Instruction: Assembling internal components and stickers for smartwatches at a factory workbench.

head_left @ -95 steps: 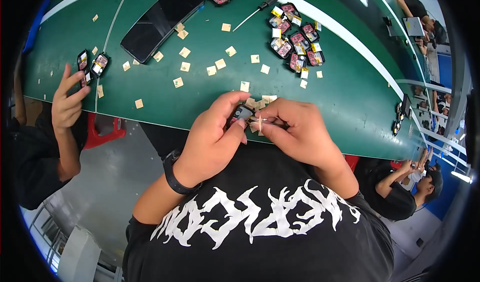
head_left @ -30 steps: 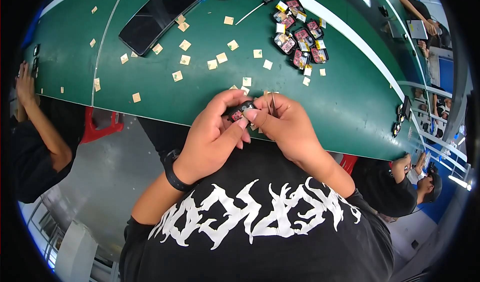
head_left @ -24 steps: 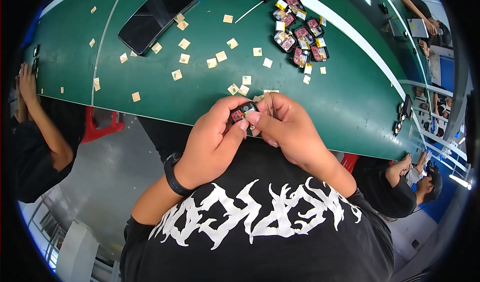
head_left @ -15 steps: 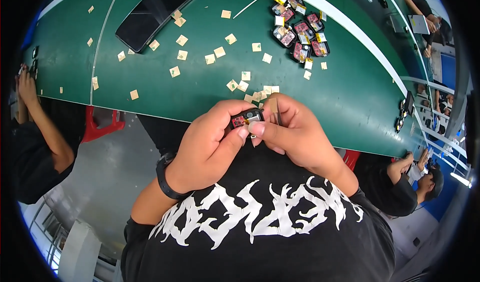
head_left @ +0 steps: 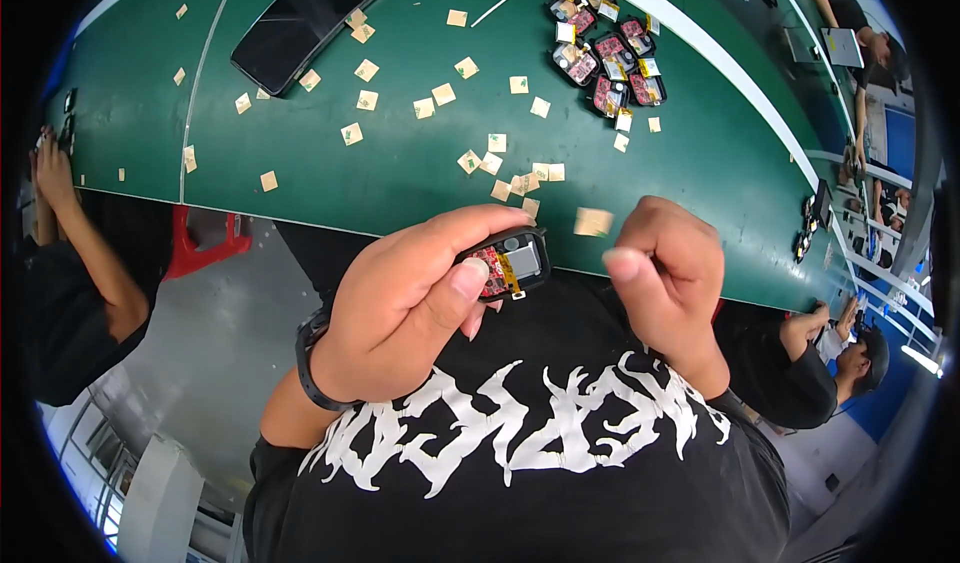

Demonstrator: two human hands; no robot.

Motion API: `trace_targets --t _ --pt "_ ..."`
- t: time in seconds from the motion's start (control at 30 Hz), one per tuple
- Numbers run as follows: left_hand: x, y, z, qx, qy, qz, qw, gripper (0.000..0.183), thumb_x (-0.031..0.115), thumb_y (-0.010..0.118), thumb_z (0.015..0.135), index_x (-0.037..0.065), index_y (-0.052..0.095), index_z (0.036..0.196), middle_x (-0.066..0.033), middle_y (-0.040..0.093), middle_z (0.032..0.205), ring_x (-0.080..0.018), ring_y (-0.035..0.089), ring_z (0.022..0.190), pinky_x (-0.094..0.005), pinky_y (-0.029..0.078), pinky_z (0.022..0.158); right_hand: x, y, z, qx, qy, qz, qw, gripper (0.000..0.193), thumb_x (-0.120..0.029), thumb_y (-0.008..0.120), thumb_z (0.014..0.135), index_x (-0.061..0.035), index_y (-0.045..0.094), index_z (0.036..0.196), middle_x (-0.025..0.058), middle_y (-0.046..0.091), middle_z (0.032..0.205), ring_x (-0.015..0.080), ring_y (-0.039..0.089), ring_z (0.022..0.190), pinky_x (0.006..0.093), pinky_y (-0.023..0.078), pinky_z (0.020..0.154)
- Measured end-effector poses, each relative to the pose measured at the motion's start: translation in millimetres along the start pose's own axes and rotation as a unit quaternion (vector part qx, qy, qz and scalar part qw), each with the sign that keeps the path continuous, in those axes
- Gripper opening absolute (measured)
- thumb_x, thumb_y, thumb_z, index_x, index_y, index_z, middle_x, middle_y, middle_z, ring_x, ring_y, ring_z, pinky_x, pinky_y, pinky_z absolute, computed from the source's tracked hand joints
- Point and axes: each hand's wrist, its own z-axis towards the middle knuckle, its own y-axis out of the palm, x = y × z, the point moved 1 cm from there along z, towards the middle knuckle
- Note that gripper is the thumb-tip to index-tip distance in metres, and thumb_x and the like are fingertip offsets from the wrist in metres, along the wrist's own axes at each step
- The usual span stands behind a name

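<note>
My left hand (head_left: 400,298) is closed around a small black device housing (head_left: 543,263), thumb pressed on its red circuit board. Inside the open housing lie a silver battery (head_left: 522,260) and a yellow flex strip ending in a small connector. To the right, apart from the housing, my right hand (head_left: 672,268) has its fingers curled in and its thumb sticking out. Whatever those fingers hold is hidden. Between the two hands a blurred tan paper square (head_left: 593,222) shows near the table edge, touching neither hand.
Tan paper squares (head_left: 443,94) are scattered over the green table (head_left: 330,188). Farther back lie a large black phone (head_left: 310,23), a screwdriver (head_left: 503,3) and a cluster of similar open housings (head_left: 612,53). Other people sit at both sides, with a red stool (head_left: 205,253) at left.
My right hand has come away from the housing toward the right, and the tan square has left its fingers. My left hand still holds the housing, whose battery now shows fully.
</note>
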Motion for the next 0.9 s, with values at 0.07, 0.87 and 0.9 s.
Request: trace_targets --t 0.07,0.87,0.9 --pt "4.1 -1.3 -0.4 -0.009 -0.01 0.005 1.0 0.042 0.022 0.044 0.108 -0.007 0.055 0.137 -0.0082 0.067 0.091 -0.0075 0.057 0.064 -0.0211 0.045 0.056 -7.4 -4.8 1.6 -0.016 -0.044 -0.054 0.997 0.023 -0.019 0.081 0.086 -0.0024 0.065 0.084 0.007 0.054 0.068 0.0218 0.05 0.058 0.0348 0.038 0.054" --pt "14.4 5.6 -8.4 0.015 0.03 0.119 0.992 0.05 -0.003 0.053 0.087 -0.004 0.058 0.137 -0.0099 0.068 0.095 -0.0119 0.057 0.063 -0.0252 0.048 0.061 -53.5 7.3 14.7 -0.045 -0.372 -0.3 0.877 0.029 -0.009 0.07 0.061 0.0049 0.069 0.086 0.0125 0.066 0.077 0.0201 0.058 0.06 0.0286 0.037 0.046" --pt "14.7 5.6 -8.3 0.028 0.033 0.125 0.991 0.052 -0.004 0.057 0.083 -0.002 0.061 0.135 -0.0105 0.068 0.092 -0.0172 0.058 0.065 -0.0285 0.049 0.065 -53.3 7.9 14.4 -0.041 -0.375 -0.313 0.871 0.029 -0.01 0.069 0.061 0.0048 0.069 0.086 0.0122 0.066 0.077 0.0199 0.058 0.06 0.0287 0.036 0.046"
